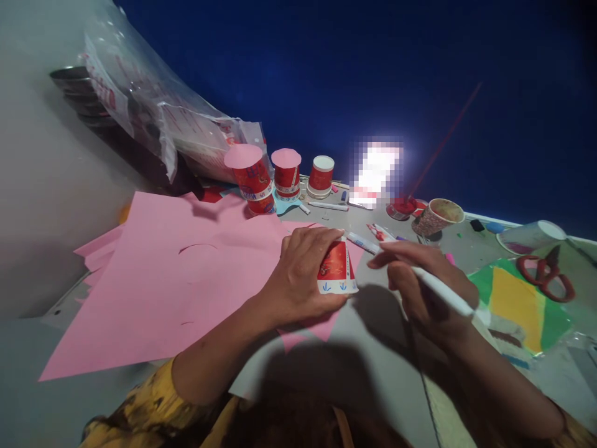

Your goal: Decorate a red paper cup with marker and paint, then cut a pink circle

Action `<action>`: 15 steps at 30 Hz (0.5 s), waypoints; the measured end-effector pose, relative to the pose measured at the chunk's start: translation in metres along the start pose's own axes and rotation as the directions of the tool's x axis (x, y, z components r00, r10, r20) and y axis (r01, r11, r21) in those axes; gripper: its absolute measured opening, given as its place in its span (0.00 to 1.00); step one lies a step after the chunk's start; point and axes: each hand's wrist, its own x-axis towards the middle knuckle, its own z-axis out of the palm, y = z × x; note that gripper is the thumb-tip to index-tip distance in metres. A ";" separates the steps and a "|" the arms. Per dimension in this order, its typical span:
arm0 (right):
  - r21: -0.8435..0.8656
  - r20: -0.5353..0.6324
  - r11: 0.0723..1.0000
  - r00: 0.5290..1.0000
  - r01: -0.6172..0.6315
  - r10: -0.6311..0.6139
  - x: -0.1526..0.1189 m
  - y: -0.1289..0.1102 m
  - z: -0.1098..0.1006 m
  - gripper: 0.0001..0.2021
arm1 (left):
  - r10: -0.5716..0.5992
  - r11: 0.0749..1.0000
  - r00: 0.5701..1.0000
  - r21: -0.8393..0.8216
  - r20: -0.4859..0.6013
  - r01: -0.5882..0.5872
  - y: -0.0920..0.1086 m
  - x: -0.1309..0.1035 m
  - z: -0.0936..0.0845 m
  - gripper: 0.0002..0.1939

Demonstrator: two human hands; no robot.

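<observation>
Near the middle, my left hand (pixel 305 270) is wrapped round a red paper cup (pixel 334 269) with a white rim, which faces down. Just right of the cup, my right hand (pixel 426 289) grips a white pen (pixel 443 291) that slants back over the hand. Between the pen hand and the cup there is a small gap. Large pink paper (pixel 186 280) with a few curved cuts lies to the left, and smaller pink pieces show beneath my left hand.
Red cups (pixel 254 180) stand at the back, two with pink tops. A bright phone (pixel 375 174), a patterned cup (pixel 441 214) with a stick near it, and red-handled scissors (pixel 545 277) on coloured sheets are to the right. Plastic bags (pixel 153 106) lie back left.
</observation>
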 end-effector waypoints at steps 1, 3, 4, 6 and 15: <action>0.002 0.067 1.000 0.998 -0.005 0.005 0.002 0.005 0.000 0.12 | -0.003 1.000 1.000 -0.027 -0.001 0.003 0.000 0.000 -0.001 0.45; 0.008 0.189 1.000 0.982 0.016 -0.017 0.008 0.015 0.002 0.26 | -0.003 0.997 1.000 -0.073 0.001 0.003 0.000 0.000 -0.002 0.45; 0.013 0.239 1.000 0.970 0.029 -0.031 0.010 0.019 0.002 0.36 | -0.004 0.996 1.000 -0.090 0.005 0.004 0.000 0.000 -0.002 0.46; 0.022 0.331 0.999 0.942 0.050 -0.054 0.013 0.027 0.004 0.50 | -0.004 0.994 1.000 -0.111 0.023 0.006 0.001 0.000 -0.003 0.47; 0.198 0.376 0.975 0.926 -0.100 0.019 0.008 0.045 0.005 0.46 | -0.090 0.944 0.992 -0.309 0.092 0.114 0.001 0.000 -0.008 0.55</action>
